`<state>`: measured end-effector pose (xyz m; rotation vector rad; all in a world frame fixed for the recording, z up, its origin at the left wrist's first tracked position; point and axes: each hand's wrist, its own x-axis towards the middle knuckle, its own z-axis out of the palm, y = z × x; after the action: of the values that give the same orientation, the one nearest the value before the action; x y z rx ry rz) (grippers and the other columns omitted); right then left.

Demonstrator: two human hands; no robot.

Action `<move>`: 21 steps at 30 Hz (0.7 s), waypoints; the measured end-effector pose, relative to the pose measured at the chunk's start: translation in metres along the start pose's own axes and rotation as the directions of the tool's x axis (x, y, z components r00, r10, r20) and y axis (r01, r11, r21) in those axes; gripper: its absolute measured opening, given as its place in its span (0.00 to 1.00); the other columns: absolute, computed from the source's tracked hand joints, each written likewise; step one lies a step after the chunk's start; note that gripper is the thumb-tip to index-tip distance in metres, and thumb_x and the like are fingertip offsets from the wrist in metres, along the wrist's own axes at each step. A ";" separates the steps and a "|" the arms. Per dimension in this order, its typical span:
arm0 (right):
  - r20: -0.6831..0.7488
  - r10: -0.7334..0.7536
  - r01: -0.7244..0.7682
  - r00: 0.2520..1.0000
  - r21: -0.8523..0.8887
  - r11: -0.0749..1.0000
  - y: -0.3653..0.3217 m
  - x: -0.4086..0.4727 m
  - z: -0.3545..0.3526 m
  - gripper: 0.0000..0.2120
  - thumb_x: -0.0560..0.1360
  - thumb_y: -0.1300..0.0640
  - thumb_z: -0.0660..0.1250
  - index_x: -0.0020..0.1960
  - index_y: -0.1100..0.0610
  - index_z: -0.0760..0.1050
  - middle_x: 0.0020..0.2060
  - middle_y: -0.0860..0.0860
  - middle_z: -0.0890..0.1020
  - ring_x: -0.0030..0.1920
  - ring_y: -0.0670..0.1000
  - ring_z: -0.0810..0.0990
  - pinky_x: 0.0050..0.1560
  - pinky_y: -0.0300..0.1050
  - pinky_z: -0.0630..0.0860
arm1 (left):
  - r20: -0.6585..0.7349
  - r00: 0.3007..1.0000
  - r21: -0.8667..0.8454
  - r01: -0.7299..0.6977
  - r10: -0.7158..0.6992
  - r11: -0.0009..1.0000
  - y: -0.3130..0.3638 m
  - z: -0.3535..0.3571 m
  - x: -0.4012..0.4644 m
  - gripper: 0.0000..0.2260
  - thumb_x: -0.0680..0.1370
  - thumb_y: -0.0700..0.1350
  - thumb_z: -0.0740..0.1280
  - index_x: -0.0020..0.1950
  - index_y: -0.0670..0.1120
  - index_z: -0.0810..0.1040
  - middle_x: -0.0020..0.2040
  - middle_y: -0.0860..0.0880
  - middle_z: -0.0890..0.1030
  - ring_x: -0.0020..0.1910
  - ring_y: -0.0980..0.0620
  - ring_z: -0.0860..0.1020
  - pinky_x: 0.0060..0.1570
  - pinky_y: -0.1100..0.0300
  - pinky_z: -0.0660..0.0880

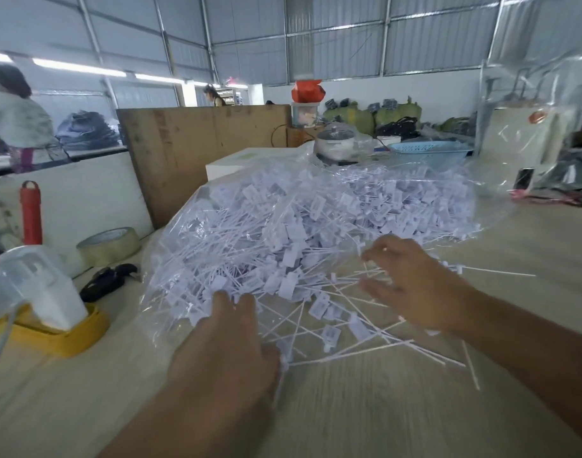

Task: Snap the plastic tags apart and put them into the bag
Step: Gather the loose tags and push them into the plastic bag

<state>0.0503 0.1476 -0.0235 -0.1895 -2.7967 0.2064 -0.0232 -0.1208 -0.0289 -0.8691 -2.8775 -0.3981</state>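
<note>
A large clear plastic bag [250, 233] lies on the pale wooden table [382, 408], stuffed with several white plastic tags with long thin straps. More loose tags [332, 320] are scattered on the table at the bag's near side, between my hands. My left hand [226, 345] reaches forward with straight fingers, whose tips touch the bag's near edge; its thumb lies next to some straps. My right hand [411, 282] hovers over the loose tags with fingers spread and slightly blurred, holding nothing that I can see.
At the left stand a white device on a yellow base [51, 312], a tape roll [109, 246], a black object [108, 282] and a red cylinder [31, 213]. A cardboard board [200, 150], white box [250, 160], cooker [337, 143] and blue basket [428, 150] stand behind. Two people work at the far left.
</note>
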 end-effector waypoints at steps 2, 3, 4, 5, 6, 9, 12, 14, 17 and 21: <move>0.138 0.277 -0.248 0.951 -0.198 0.948 0.029 0.006 0.003 0.29 0.78 0.36 0.53 0.73 0.51 0.63 0.70 0.54 0.64 0.69 0.58 0.64 0.68 0.55 0.65 | 0.024 0.999 -0.102 -0.047 0.049 0.994 0.012 0.003 0.004 0.21 0.75 0.60 0.61 0.64 0.54 0.63 0.55 0.53 0.61 0.48 0.53 0.72 0.44 0.58 0.71; 0.197 0.355 -0.309 0.914 -0.229 0.923 0.038 0.005 0.006 0.30 0.78 0.35 0.51 0.73 0.52 0.63 0.70 0.56 0.64 0.69 0.60 0.63 0.69 0.57 0.64 | 0.052 0.996 -0.153 -0.063 0.072 0.986 0.019 0.006 0.006 0.22 0.75 0.59 0.61 0.66 0.54 0.63 0.58 0.54 0.62 0.51 0.54 0.72 0.47 0.58 0.71; 0.236 0.389 -0.345 0.890 -0.206 0.916 0.044 0.003 0.010 0.31 0.77 0.34 0.48 0.72 0.52 0.64 0.70 0.56 0.66 0.69 0.60 0.64 0.69 0.58 0.63 | 0.079 0.992 -0.198 -0.078 0.096 0.977 0.026 0.008 0.007 0.23 0.75 0.60 0.61 0.68 0.54 0.63 0.61 0.54 0.62 0.54 0.54 0.72 0.50 0.57 0.72; 0.248 0.383 -0.349 0.890 -0.172 0.921 0.045 -0.001 0.014 0.34 0.76 0.31 0.45 0.71 0.52 0.64 0.70 0.56 0.67 0.70 0.59 0.63 0.70 0.57 0.61 | 0.104 0.987 -0.233 -0.093 0.119 0.968 0.033 0.010 0.008 0.24 0.75 0.61 0.61 0.69 0.54 0.62 0.63 0.54 0.62 0.57 0.54 0.72 0.53 0.56 0.72; 0.252 0.351 -0.322 0.902 -0.152 0.935 0.042 -0.006 0.016 0.36 0.75 0.31 0.42 0.71 0.52 0.65 0.70 0.55 0.67 0.70 0.58 0.63 0.71 0.56 0.59 | 0.122 0.983 -0.251 -0.106 0.140 0.962 0.040 0.012 0.009 0.25 0.75 0.62 0.61 0.68 0.54 0.62 0.63 0.54 0.63 0.58 0.53 0.71 0.54 0.55 0.73; 0.254 0.169 -0.130 0.952 -0.164 0.978 0.020 -0.019 0.015 0.33 0.77 0.32 0.42 0.71 0.49 0.66 0.66 0.52 0.70 0.67 0.55 0.66 0.68 0.54 0.62 | 0.168 0.970 -0.245 -0.133 0.177 0.960 0.060 0.017 0.013 0.28 0.72 0.66 0.63 0.67 0.55 0.62 0.62 0.54 0.62 0.59 0.52 0.71 0.55 0.53 0.74; 0.212 0.171 -0.171 0.962 -0.018 0.985 0.006 -0.023 0.008 0.40 0.68 0.26 0.41 0.66 0.49 0.69 0.59 0.50 0.73 0.61 0.56 0.70 0.61 0.56 0.70 | 0.172 0.967 -0.249 -0.141 0.187 0.958 0.074 0.022 0.021 0.28 0.72 0.65 0.65 0.66 0.54 0.63 0.61 0.53 0.61 0.60 0.49 0.71 0.57 0.50 0.73; 0.117 0.250 -0.252 0.961 0.004 0.968 0.012 -0.015 0.002 0.34 0.72 0.29 0.48 0.67 0.51 0.68 0.63 0.52 0.72 0.62 0.57 0.70 0.61 0.55 0.71 | 0.165 0.967 -0.237 -0.151 0.193 0.960 0.078 0.023 0.025 0.28 0.73 0.64 0.65 0.68 0.53 0.62 0.62 0.53 0.62 0.61 0.49 0.71 0.59 0.49 0.73; 0.184 0.334 -0.330 0.925 -0.054 0.943 0.028 -0.005 -0.003 0.35 0.76 0.31 0.51 0.75 0.51 0.60 0.73 0.55 0.62 0.72 0.59 0.61 0.70 0.58 0.63 | 0.162 0.964 -0.219 -0.172 0.209 0.961 0.081 0.024 0.029 0.27 0.74 0.63 0.63 0.70 0.53 0.62 0.63 0.52 0.62 0.61 0.49 0.71 0.59 0.49 0.73; 0.319 0.315 -0.347 0.894 0.050 0.936 0.029 -0.003 0.006 0.31 0.77 0.32 0.53 0.69 0.53 0.66 0.64 0.54 0.72 0.65 0.58 0.70 0.66 0.55 0.67 | 0.159 0.959 -0.285 -0.182 0.233 0.941 0.084 0.025 0.031 0.28 0.72 0.66 0.62 0.68 0.56 0.63 0.62 0.56 0.63 0.60 0.51 0.72 0.57 0.51 0.72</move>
<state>0.0545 0.1750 -0.0346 -0.6661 -3.0298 0.5044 -0.0029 -0.0307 -0.0289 -1.3109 -2.8997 -0.7304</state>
